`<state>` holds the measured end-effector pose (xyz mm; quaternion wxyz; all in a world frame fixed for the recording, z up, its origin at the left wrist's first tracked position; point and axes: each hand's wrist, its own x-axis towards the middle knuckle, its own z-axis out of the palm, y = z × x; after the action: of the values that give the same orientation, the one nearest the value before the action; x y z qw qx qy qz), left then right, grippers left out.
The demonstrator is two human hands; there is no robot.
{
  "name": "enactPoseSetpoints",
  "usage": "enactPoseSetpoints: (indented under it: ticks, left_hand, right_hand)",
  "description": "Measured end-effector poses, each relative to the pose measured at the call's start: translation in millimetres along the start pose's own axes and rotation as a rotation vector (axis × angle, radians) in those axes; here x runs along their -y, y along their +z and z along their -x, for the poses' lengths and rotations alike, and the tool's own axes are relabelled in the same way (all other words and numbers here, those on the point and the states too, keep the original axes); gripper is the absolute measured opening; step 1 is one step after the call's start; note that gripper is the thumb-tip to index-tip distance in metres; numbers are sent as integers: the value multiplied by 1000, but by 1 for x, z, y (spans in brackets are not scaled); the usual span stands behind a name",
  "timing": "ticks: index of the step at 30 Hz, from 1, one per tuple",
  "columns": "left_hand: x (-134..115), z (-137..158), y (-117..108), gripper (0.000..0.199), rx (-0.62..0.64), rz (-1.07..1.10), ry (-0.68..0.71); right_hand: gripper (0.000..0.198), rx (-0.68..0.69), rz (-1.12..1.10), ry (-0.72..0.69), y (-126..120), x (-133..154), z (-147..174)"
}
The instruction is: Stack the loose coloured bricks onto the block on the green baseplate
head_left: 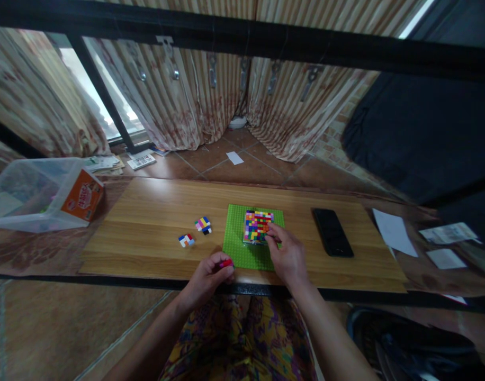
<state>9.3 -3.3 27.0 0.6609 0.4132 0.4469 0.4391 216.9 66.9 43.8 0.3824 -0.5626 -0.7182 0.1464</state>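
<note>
On a green baseplate (234, 243) sits a block of many-coloured toy bricks (255, 225), built up near the plate's middle. My right hand (288, 254) reaches over the plate's right side, thumb and forefinger pinched together at the right edge of the block. Whatever lies between those fingertips is too small to make out. By the table's front edge, my left hand (210, 275) is closed on a red toy brick (226, 263), with a purplish bit beside it. Two small flat clusters of joined bricks, one (203, 225) farther back and one (186, 240) nearer, lie left of the plate.
A black phone (332, 233) lies on the wooden table board (147, 211), right of the plate. At the far left stands a clear plastic bin (39, 196) with an orange label. Papers (394, 230) lie at the right. A dark metal bar (226, 32) crosses overhead.
</note>
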Motion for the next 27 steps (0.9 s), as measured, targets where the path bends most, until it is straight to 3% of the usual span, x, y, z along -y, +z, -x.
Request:
enactPoseSetpoints:
  ticks: [6,16,27]
  left_hand:
    - [1,0,-1,21,-2,-4,-10]
    - [1,0,-1,21,2,-13,-8]
    - [-2,1,0,21,1,-7,-16]
  right_hand:
    - [31,-26,-11,14,3,0,3]
    - [28,-95,-194,182,-1,3,4]
    - [29,-118,-339,335,11,-2,-2]
